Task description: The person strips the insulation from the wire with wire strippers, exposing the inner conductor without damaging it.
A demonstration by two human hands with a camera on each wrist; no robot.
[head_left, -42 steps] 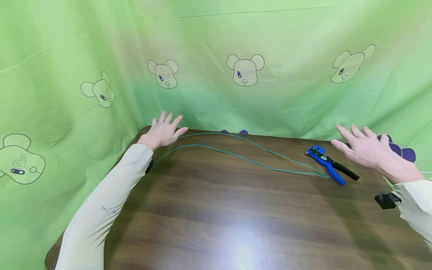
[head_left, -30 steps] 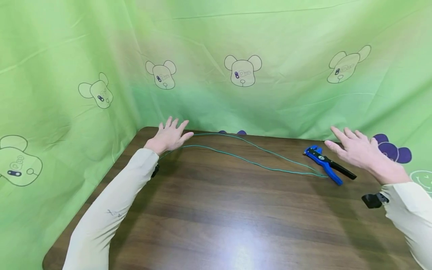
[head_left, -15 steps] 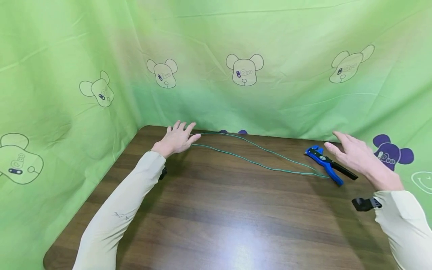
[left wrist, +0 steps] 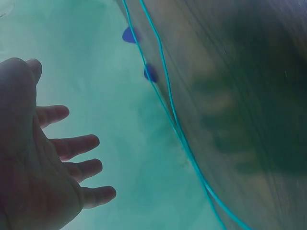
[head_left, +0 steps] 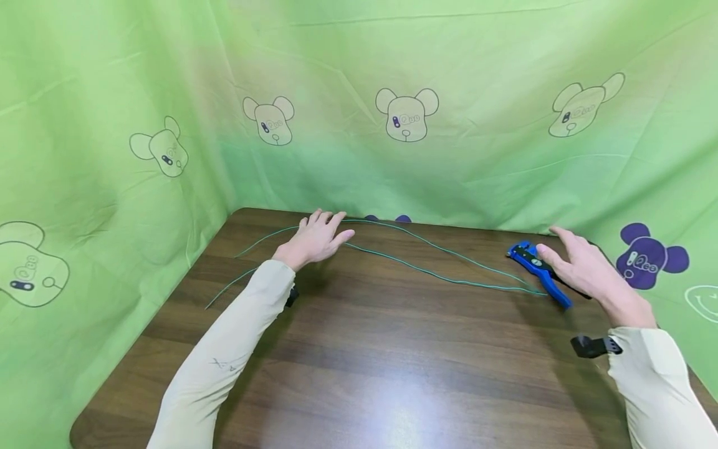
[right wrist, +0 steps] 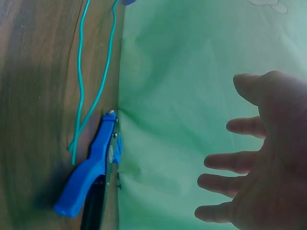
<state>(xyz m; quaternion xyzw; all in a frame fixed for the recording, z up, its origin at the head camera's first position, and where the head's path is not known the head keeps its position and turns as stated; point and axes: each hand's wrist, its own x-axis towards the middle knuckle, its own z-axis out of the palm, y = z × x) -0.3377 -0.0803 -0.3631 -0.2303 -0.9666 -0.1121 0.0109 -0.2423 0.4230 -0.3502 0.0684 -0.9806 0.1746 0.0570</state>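
Two thin teal wires [head_left: 415,268] lie across the back of the wooden table, their right ends meeting beside a wire stripper [head_left: 552,289] with one blue and one black handle. My left hand [head_left: 316,242] hovers over the wires with fingers spread and nothing held; it hides part of both. In the left wrist view, the fingers stand apart from the wires [left wrist: 165,79]. Over by the stripper, my right hand [head_left: 586,271] is extended and overlaps the black handle in the head view. The right wrist view shows its fingers straight, well away from the stripper [right wrist: 91,167].
A green curtain [head_left: 449,168] printed with bear heads hangs along the back and left side of the table [head_left: 348,349]. Black wrist cameras are strapped at both cuffs, the right one [head_left: 589,347] standing out to the side.
My left hand has moved right along the wires, uncovering their left ends. The right hand has shifted left and lower, nearer the wire stripper. Wires and stripper lie as before.
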